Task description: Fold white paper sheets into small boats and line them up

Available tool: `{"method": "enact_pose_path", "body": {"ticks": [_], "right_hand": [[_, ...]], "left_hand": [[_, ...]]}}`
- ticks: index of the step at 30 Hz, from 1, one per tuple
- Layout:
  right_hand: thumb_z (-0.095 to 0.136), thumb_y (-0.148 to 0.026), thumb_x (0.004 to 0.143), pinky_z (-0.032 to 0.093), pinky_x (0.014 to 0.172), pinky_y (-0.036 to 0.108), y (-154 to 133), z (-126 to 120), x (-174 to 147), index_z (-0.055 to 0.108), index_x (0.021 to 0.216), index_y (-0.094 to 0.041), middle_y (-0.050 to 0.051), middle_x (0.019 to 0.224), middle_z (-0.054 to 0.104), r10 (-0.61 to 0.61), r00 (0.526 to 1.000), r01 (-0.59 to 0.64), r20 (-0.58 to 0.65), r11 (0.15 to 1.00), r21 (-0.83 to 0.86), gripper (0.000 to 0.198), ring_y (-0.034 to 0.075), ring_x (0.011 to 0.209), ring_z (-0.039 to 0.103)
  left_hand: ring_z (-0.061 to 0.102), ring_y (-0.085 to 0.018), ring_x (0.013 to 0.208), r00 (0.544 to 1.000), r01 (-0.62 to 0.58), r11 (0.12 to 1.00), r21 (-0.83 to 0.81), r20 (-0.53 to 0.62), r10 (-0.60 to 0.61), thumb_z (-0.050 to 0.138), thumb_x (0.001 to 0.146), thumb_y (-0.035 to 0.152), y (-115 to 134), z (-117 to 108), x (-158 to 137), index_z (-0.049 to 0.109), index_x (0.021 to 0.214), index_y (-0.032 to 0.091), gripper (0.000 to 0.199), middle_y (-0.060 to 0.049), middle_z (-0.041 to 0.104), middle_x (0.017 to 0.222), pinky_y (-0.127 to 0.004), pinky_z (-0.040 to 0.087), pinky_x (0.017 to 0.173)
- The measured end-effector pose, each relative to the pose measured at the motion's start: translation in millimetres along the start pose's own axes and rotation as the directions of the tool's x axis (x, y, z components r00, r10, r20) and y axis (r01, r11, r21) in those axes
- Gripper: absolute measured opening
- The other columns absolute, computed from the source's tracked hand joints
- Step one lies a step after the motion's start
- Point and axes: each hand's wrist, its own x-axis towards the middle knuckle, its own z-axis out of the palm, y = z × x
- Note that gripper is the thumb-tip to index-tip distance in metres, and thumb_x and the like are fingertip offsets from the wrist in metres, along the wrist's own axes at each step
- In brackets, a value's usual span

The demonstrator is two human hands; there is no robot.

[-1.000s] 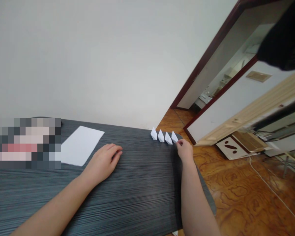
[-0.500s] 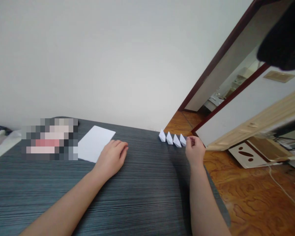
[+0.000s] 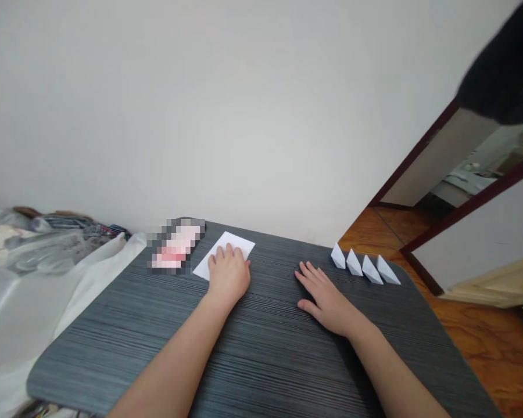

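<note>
My left hand [image 3: 229,273] lies over the white paper [image 3: 226,238] with its fingers apart on the surface, covering the paper's near right part. My right hand [image 3: 325,299] is open, fingers spread low over the tabletop and holding nothing. To its right, several small folded white paper boats [image 3: 354,263] stand in a slanting row near the far right corner of the dark wood-grain table [image 3: 261,360]. A gap separates the right fingers from the nearest boat.
A pixelated pink-and-dark item [image 3: 176,247] lies at the table's far left. Plastic-covered bundles [image 3: 74,244] and white sheeting sit beyond the left edge. A pale wall [image 3: 244,116] rises behind; wooden floor [image 3: 483,331] and a doorway are on the right.
My right hand has left the rightmost boat, moved left and spread its fingers. My left hand has moved onto the paper. The view has turned left, showing more of the bundles.
</note>
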Motion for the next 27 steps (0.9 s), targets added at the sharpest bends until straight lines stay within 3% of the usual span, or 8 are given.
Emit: {"method": "enact_pose_path", "body": {"ticks": [16,21,27], "right_hand": [[0.047,-0.046,0.086,0.016,0.11,0.05,9.5,5.0,-0.8,0.027,0.141,-0.023,0.008,0.149,0.017,0.001,1.0,-0.001,-0.015,1.0,0.018,0.063,0.026,0.137,0.01],[0.049,-0.045,0.085,0.015,0.11,0.05,11.8,5.2,-2.1,0.029,0.141,-0.024,0.007,0.149,0.019,-0.006,0.999,0.008,-0.033,0.999,0.046,0.062,0.026,0.137,0.012],[0.048,-0.046,0.085,0.015,0.11,0.05,11.7,4.8,-3.1,0.029,0.141,-0.024,0.007,0.149,0.019,-0.002,1.0,0.003,-0.03,0.999,0.04,0.063,0.026,0.137,0.011]], "left_hand": [[0.053,-0.032,0.094,0.996,-0.041,0.998,0.044,0.079,0.038,0.036,0.087,0.027,-1.5,0.4,10.0,0.063,0.081,0.011,0.032,-0.018,0.061,0.09,-0.045,0.04,0.082],[0.059,-0.03,0.084,0.996,0.016,0.997,0.073,0.088,-0.023,0.03,0.087,0.018,-2.1,2.5,12.2,0.062,0.084,0.01,0.033,-0.016,0.063,0.08,-0.039,0.043,0.073],[0.062,-0.029,0.077,0.991,0.091,0.993,0.07,0.096,-0.098,0.03,0.089,0.026,-3.7,0.1,12.8,0.061,0.087,0.011,0.034,-0.015,0.064,0.081,-0.036,0.045,0.066]]}}
